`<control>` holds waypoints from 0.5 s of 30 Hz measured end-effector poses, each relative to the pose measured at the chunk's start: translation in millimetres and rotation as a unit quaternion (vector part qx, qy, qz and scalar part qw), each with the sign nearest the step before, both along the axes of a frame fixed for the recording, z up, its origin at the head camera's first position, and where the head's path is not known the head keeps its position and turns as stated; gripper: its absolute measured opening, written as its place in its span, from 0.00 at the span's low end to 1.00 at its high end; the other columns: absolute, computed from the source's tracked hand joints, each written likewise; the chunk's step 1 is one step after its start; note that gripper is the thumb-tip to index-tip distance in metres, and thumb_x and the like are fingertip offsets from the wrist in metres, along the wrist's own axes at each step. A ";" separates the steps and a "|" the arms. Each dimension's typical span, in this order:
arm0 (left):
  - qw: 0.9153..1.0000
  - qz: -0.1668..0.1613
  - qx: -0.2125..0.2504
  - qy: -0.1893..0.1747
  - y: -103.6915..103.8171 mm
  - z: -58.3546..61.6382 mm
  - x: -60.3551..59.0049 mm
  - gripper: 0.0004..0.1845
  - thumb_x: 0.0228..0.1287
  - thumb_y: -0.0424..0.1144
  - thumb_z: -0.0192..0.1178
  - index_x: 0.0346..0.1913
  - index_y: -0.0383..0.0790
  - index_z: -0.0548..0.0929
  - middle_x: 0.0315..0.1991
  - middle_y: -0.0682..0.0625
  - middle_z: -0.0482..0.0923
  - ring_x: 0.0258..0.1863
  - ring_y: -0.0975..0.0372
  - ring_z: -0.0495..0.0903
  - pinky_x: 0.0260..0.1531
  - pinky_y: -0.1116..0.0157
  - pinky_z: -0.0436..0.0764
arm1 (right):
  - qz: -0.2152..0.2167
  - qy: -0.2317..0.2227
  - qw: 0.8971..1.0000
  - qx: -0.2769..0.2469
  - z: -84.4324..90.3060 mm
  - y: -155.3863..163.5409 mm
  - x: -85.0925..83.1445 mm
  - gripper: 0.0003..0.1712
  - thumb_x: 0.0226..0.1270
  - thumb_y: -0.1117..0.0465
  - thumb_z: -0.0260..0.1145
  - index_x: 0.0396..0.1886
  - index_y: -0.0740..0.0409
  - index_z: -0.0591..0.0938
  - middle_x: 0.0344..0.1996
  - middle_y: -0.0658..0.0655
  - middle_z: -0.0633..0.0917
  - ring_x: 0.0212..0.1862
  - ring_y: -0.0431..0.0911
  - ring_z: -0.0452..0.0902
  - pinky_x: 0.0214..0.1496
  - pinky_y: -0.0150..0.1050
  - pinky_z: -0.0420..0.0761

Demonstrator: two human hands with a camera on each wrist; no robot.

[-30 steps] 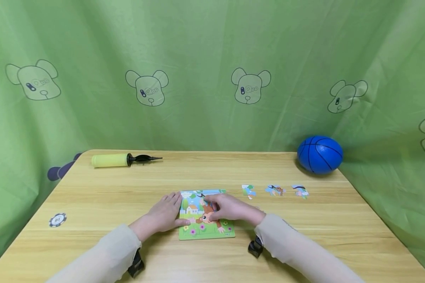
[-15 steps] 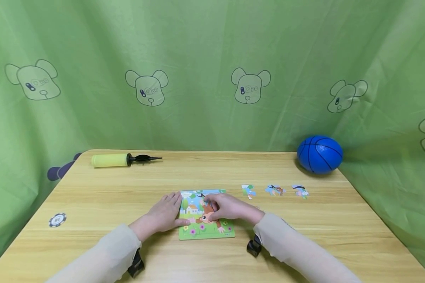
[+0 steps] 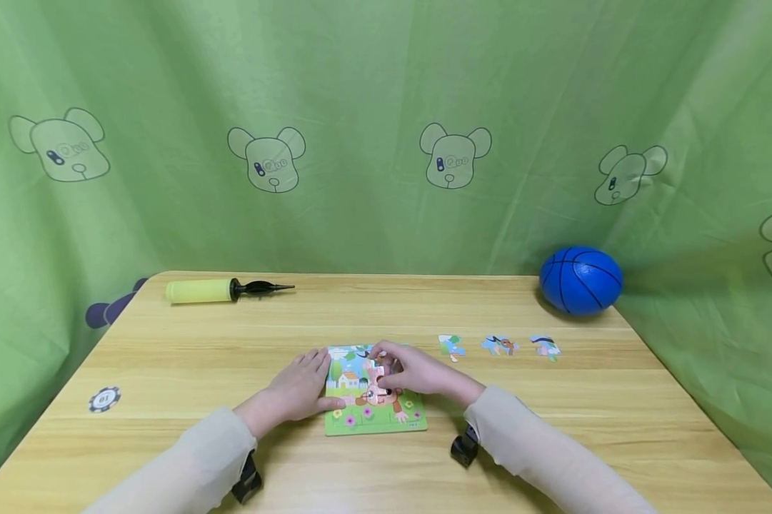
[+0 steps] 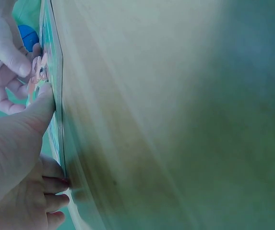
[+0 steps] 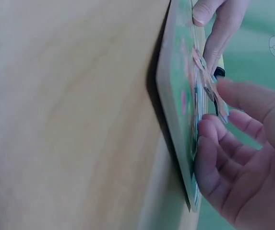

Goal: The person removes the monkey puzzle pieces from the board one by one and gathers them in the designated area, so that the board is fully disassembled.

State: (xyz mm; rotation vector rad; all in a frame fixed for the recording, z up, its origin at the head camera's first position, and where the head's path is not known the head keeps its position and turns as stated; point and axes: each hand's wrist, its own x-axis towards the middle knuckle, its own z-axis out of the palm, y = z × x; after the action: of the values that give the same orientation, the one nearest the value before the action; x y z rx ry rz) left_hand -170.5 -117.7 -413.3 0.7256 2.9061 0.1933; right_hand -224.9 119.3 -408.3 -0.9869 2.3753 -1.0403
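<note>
The head view shows the jigsaw board [image 3: 376, 427] flat on the wooden table [image 3: 353, 478], in front of the person and between the two hands. The left hand [image 3: 298, 385] lies along the board's left side, fingers extended and grasping nothing. The left wrist view adds its thumb resting on the board's printed face.

The right hand [image 3: 414, 371] is above the board's right half and pinches a puzzle piece [image 5: 209, 84]. From the head, this piece appears as a glossy patch over the monkey picture. The right wrist view reveals its tilt: one end is close to the board, the other raised at the thumb and fingers. The same view exposes the board's edge thickness.

Only the head view displays the three loose pieces [image 3: 500, 345], spaced in a row right of the board, and the poker chip [image 3: 105, 400] at far left. It also gives the yellow hand pump [image 3: 201, 291] at the rear left and the whole blue basketball [image 3: 581, 281] at the rear right; the left wrist view catches just part of the ball.
</note>
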 end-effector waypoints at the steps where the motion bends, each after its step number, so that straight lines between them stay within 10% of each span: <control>1: 1.000 0.000 0.001 -0.001 -0.2 -0.4 0.0 0.47 0.60 0.63 0.50 0.65 0.23 0.57 0.67 0.32 0.53 0.66 0.45 0.53 0.65 0.52 0.52 | -0.005 -0.004 1.000 -0.011 -0.8 -0.3 -0.4 0.16 0.64 0.65 0.62 0.50 0.58 0.73 0.27 0.53 0.76 0.26 0.45 0.72 0.28 0.36 0.75; 15: 1.000 -0.003 -0.014 0.003 -0.1 0.4 -0.2 0.47 0.61 0.64 0.49 0.66 0.23 0.58 0.67 0.33 0.53 0.66 0.45 0.52 0.65 0.53 0.52 | -0.091 -0.081 0.989 -0.081 4.3 6.0 -1.9 0.10 0.62 0.66 0.63 0.41 0.65 0.73 0.27 0.54 0.79 0.27 0.50 0.75 0.24 0.42 0.79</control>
State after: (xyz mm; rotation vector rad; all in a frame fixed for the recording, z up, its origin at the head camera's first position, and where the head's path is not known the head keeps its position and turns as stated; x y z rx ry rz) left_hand -170.7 -117.9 -412.9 0.7310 2.9050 0.1487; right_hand -226.8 125.3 -404.0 -0.7158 2.3093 -1.3460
